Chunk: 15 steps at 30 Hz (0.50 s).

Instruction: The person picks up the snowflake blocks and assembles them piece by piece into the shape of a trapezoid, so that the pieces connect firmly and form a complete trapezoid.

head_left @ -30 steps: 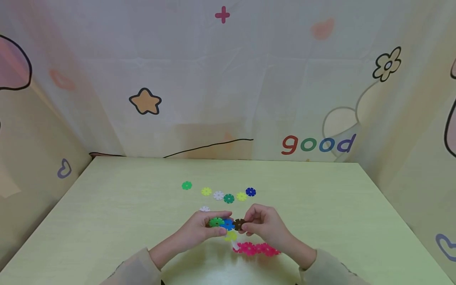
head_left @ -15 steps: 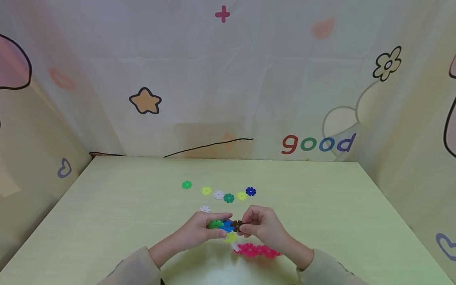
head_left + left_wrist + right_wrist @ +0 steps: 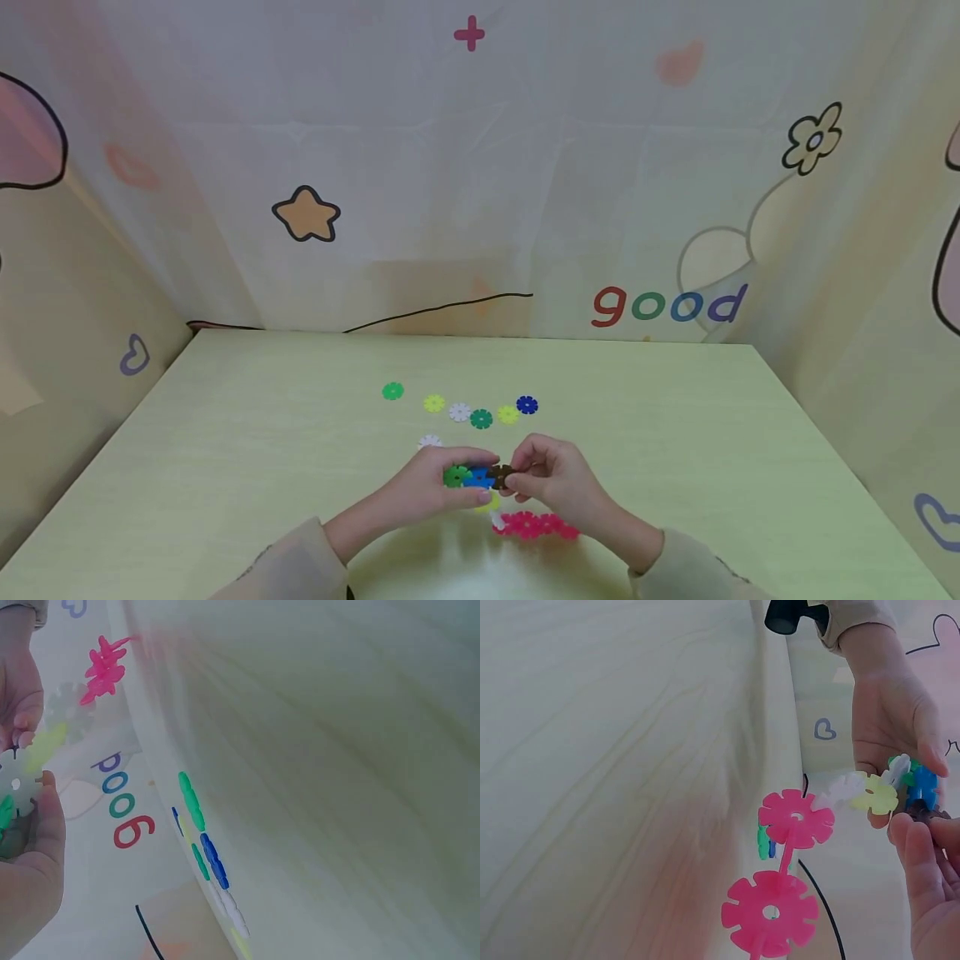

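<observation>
The table (image 3: 225, 467) was pale wood-grain, spread out under the fingers, with a cloth backdrop (image 3: 480, 167) past them printed with a star (image 3: 306, 213), a flower (image 3: 813, 139) and multicoloured "good" lettering (image 3: 670, 306). Loose discs (image 3: 481, 418) lay flat farther out from the fingers. The disc chain (image 3: 490, 503) was held up off the table, running from the left fingers to just below the right ones: notched rounds in green and blue, then yellow, white, hot pink. Left hand (image 3: 433, 483) curved around the green-blue end, a gap between thumb and index tips; right hand (image 3: 558, 479) pinched a brown disc (image 3: 499, 477) against the blue. Couldn't tell if it was slotted in.
</observation>
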Each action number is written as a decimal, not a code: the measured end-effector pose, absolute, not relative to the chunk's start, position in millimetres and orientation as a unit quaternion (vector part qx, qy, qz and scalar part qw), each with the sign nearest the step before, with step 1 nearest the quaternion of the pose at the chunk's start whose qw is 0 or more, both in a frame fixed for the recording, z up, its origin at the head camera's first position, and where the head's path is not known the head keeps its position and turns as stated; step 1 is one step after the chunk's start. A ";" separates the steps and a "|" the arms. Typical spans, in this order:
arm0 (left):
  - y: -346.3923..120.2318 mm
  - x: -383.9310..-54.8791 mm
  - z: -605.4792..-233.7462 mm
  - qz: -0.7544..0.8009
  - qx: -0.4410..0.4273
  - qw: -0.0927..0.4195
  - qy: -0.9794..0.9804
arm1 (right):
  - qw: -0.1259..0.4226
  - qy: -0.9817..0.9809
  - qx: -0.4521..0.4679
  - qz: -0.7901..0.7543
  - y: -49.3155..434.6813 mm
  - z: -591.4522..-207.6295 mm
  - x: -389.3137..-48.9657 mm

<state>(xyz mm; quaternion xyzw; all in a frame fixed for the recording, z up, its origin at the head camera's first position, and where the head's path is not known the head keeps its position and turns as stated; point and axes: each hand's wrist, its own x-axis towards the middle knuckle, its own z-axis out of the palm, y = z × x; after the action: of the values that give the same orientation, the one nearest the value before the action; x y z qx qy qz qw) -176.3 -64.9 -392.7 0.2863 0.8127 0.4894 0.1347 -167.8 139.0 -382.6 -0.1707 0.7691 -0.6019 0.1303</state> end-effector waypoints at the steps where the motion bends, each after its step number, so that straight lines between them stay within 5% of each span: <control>1: -64.5 -176.0 -392.8 0.489 0.286 0.134 0.813 | 0.131 0.769 -0.171 -0.602 139.0 -382.7 -167.7; 15: -76.7 -177.9 -401.4 0.480 0.277 0.132 0.822 | 0.126 0.821 -0.205 -0.517 159.4 -374.7 -188.7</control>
<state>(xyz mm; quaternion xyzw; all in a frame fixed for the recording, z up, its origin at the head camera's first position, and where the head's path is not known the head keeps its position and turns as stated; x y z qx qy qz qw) -177.9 -76.7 -401.4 0.2766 0.8219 0.4801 0.1322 -188.7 159.4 -374.7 -0.2048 0.8213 -0.5172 0.1264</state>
